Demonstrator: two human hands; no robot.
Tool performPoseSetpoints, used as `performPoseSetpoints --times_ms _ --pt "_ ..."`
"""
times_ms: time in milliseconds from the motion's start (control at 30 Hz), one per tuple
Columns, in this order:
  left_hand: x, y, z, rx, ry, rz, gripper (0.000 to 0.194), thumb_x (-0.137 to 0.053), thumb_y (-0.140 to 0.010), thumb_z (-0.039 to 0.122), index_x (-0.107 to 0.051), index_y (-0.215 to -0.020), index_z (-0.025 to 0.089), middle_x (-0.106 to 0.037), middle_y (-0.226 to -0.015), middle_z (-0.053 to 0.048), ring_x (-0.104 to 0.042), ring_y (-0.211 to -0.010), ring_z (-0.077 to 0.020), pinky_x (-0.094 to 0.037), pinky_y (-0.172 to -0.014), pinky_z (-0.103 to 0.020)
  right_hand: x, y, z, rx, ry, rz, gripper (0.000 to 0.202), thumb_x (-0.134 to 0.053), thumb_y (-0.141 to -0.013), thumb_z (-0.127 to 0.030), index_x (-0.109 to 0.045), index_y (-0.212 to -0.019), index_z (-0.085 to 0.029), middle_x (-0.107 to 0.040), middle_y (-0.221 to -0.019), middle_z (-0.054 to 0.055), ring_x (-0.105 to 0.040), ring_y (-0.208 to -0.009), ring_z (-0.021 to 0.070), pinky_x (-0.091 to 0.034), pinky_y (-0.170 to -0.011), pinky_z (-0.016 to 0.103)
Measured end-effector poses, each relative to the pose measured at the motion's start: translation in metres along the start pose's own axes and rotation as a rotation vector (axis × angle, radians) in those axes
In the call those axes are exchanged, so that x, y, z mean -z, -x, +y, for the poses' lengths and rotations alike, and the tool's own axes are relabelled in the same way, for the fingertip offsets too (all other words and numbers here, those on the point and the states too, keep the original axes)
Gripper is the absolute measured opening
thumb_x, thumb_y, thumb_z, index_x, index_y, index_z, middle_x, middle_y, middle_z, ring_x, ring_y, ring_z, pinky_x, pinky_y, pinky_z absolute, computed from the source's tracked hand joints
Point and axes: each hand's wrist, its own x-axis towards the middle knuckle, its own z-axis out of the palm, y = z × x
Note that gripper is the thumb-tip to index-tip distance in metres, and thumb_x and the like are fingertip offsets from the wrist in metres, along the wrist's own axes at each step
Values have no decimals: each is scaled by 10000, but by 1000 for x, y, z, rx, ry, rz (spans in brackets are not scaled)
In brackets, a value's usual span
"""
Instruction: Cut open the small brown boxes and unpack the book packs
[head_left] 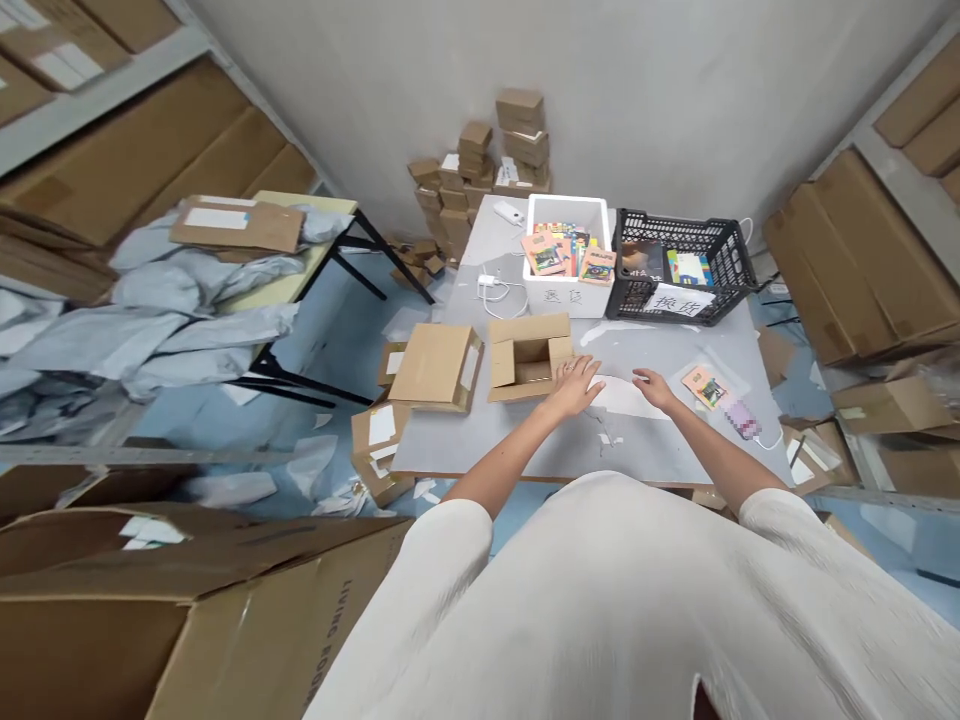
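Observation:
An open cardboard box (502, 371) stands on the grey table (510, 445), its flaps spread. My left hand (576, 386) has its fingers stretched out at the box's right flap. To the right, my right hand (654, 388) hovers over or rests on the table, its fingers curled; whether it holds something cannot be made out. Beyond it lies a small orange card pack (703, 386) on clear plastic, beside a pinkish, pixelated object (741, 418). Left of the open box sits a closed cardboard box (433, 367).
A white foam bin (568, 296) and a black crate (686, 300), both holding colourful packs, stand at the table's back. A white cable (491, 283) lies left of the bin. Grey bags (180, 270) cover a side table. Stacked boxes (523, 145) stand by the wall.

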Motion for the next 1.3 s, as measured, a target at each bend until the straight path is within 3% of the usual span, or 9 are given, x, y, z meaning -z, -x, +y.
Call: performPoseSetpoints --times_ms 233,467,667,800,933,1067,1200,1300 --pt "-55 -42 55 -8 6 -120 543 -485 -1139 480 -520 -1649 296 -453 -1770 -137 -338 -1677 -336 -226 -1368 -594 73 18 60 -64 17 78 392 -683 -952 -293 -781 -1319 -198 -765 -1439 156 -764 -1217 272 -562 -1138 442" --pt "-105 -75 101 42 28 -236 543 -497 -1126 455 -521 -1642 288 -436 -1778 -145 -356 -1672 -334 -246 -1362 -583 145 16 129 -83 142 201 458 -639 -905 -288 -760 -1331 -169 -755 -1388 183 -724 -1194 326 -552 -1130 490" --pt "-150 -106 131 180 60 -342 569 -524 -1105 424 -506 -1650 260 -379 -1811 -158 -384 -1658 -360 -348 -1315 -527 208 -6 173 -73 302 410 617 -555 -946 -328 -611 -1533 -144 -618 -1509 235 -593 -1356 376 -455 -1216 545" --pt "-174 -125 147 296 52 -376 579 -522 -1094 386 -499 -1653 238 -345 -1823 -175 -447 -1620 -386 -417 -1275 -524 242 -35 188 -173 369 348 559 -516 -1001 -354 -653 -1506 -159 -613 -1551 226 -539 -1435 405 -421 -1236 570" --pt "-191 -140 156 383 85 -387 621 -490 -1098 359 -437 -1704 230 -238 -1866 -167 -561 -1540 -384 -465 -1254 -497 258 -65 198 -274 342 253 532 -402 -1065 -319 -687 -1496 -193 -665 -1544 183 -587 -1417 361 -440 -1223 526" --pt "-209 -145 158 394 134 -414 614 -463 -1100 327 -430 -1710 255 -219 -1882 -123 -624 -1485 -353 -495 -1243 -487 256 -87 205 -365 354 154 496 -446 -1074 -328 -691 -1495 -236 -724 -1477 157 -640 -1361 339 -461 -1183 488" --pt "-224 -143 158 386 175 -425 610 -521 -1076 303 -482 -1676 201 -388 -1808 -173 -591 -1523 -356 -483 -1260 -497 243 -96 205 -394 426 75 539 -542 -1030 -321 -647 -1549 -219 -729 -1465 176 -634 -1353 369 -428 -1177 524" --pt "-231 -144 160 379 209 -388 588 -538 -1062 271 -532 -1640 168 -554 -1691 -184 -584 -1528 -341 -468 -1279 -495 231 -94 202 -309 459 32 515 -546 -1005 -303 -678 -1495 -214 -759 -1393 166 -625 -1329 376 -410 -1161 539"
